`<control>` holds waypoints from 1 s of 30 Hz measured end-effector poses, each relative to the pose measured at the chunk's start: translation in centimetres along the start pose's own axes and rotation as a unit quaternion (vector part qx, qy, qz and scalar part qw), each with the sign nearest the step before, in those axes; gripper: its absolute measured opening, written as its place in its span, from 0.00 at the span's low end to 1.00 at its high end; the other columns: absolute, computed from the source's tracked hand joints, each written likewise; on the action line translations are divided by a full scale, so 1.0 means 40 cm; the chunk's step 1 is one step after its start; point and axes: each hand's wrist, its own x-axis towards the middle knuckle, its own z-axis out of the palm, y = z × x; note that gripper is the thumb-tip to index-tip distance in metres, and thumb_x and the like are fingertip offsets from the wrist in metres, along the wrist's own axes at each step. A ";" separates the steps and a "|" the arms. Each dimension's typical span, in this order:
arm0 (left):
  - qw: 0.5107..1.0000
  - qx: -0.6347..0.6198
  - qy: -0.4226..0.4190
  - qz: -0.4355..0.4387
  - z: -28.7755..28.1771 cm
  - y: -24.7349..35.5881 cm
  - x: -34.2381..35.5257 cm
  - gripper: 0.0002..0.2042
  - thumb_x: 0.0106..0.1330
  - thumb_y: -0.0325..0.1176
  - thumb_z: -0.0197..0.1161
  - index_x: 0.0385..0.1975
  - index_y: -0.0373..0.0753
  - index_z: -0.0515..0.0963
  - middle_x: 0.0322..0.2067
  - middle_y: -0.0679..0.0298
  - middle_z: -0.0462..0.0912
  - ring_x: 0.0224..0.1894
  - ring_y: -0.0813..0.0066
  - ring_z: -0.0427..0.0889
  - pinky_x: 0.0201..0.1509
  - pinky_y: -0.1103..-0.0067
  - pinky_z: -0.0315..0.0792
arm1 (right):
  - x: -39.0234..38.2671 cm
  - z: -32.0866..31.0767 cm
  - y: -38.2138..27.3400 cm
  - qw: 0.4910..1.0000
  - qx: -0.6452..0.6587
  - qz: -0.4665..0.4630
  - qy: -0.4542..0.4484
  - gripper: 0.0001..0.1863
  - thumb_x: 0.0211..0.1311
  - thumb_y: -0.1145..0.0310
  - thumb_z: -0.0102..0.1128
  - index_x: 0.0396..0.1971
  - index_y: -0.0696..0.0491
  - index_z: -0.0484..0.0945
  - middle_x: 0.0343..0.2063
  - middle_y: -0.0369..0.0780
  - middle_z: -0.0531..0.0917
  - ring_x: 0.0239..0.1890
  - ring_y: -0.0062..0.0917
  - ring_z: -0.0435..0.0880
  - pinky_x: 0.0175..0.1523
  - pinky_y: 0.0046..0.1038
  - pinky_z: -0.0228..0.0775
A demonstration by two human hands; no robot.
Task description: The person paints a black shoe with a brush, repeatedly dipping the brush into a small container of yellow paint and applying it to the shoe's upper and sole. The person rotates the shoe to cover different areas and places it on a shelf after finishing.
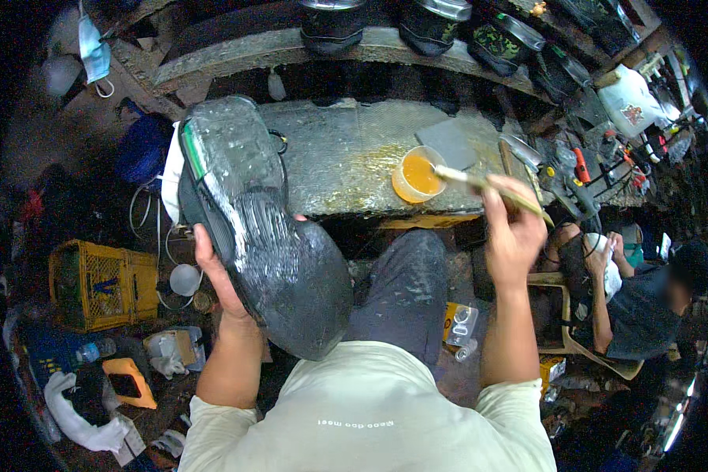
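A large black shoe point(291, 275) is held sole up over my lap by my left hand point(224, 267), which grips its side. A glossy, streaky coating shows along the middle of the sole, with a green strip near the upper end. Pinched in my right hand point(507, 220) is a wooden-handled brush point(531, 203), slightly blurred, its pale end at the rim of a clear plastic cup point(418, 173) of orange-yellow liquid. The cup stands on a worn, stained bench point(338, 134), beside a flat grey square point(440, 138).
Black boots point(332, 27) line a shelf above the bench. Assorted tools point(580, 165) crowd the right. A co-worker point(645, 307) sits at far right, both hands on a pale item. A yellow crate point(98, 287), blue mask point(94, 51) and scattered packaging are at left.
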 end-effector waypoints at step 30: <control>0.858 0.467 0.076 0.200 0.032 0.027 0.085 0.30 0.64 0.37 0.74 0.59 0.33 0.66 0.47 0.61 0.80 0.47 0.76 0.79 0.57 0.76 0.72 | -0.045 -0.003 -0.004 0.962 0.166 0.160 -0.150 0.09 0.67 0.71 0.66 0.44 0.58 0.82 0.39 0.42 0.87 0.38 0.26 0.87 0.48 0.29 0.79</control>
